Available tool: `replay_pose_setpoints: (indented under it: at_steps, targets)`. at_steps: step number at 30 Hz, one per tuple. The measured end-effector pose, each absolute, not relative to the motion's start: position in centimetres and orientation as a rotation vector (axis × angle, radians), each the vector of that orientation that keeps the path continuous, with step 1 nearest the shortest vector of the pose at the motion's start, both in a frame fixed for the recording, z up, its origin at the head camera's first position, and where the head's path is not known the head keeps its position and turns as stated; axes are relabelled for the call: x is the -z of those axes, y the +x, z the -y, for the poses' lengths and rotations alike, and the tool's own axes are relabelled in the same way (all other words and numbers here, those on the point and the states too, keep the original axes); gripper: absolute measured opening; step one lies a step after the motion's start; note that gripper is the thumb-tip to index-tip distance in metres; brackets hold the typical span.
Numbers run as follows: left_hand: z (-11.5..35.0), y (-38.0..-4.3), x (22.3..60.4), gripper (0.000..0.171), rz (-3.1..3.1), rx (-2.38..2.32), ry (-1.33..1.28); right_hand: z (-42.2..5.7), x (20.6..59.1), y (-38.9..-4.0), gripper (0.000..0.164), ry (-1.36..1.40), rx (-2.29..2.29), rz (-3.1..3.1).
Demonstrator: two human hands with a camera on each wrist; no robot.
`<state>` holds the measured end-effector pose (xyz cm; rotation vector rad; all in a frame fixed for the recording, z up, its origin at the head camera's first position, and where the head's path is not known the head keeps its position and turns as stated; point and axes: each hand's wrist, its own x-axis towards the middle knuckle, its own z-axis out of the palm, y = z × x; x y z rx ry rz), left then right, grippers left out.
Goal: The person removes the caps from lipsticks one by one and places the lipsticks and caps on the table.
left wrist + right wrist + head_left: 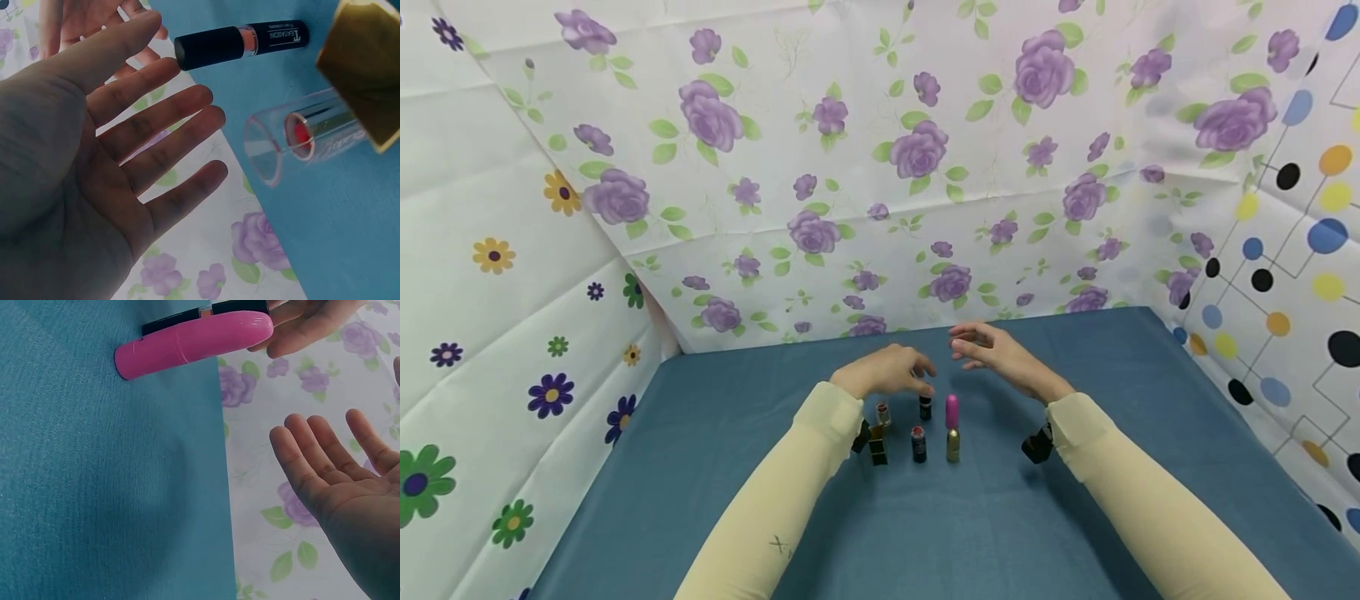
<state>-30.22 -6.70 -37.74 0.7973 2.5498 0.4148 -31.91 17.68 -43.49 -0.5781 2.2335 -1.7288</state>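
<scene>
Black lipstick [926, 410] beside loosely outstretched left hand [887, 372]

The head view looks forward and down over the bench [992, 533] to the flowered backdrop [865, 246]. From close on the palm side of the left fingers [184, 194] and right fingers [297, 465], the wrist views face that backdrop, rolled sideways; all three share the black lipstick [219, 49].

On the table [992, 525], three tubes [952, 411] stand behind three other tubes [918, 447]
</scene>
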Motion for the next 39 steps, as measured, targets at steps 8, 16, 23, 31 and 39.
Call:
replay_pose_setpoints:
  at_steps: [8,16,23,31,39]
  targets:
    - [5.9,-30.2,38.3,0.046,-2.534,-0.368,0.807,-17.6,43.7,-31.8,0.057,-0.566,1.735,-2.236]
    - [5.5,-30.2,39.2,0.035,-2.578,-0.323,0.819,-17.3,44.4,-31.9,0.056,-0.567,1.726,-2.231]
    - [5.7,-30.2,38.9,0.027,-2.596,-0.367,0.863,-17.0,44.8,-31.7,0.057,-0.565,1.722,-2.205]
    - [6.5,-30.5,37.6,0.024,-2.615,-0.457,0.902,-16.7,45.3,-31.9,0.065,-0.56,1.689,-2.217]
    - [7.1,-30.9,35.9,0.022,-2.65,-0.542,0.926,-16.4,45.3,-31.9,0.061,-0.576,1.676,-2.203]
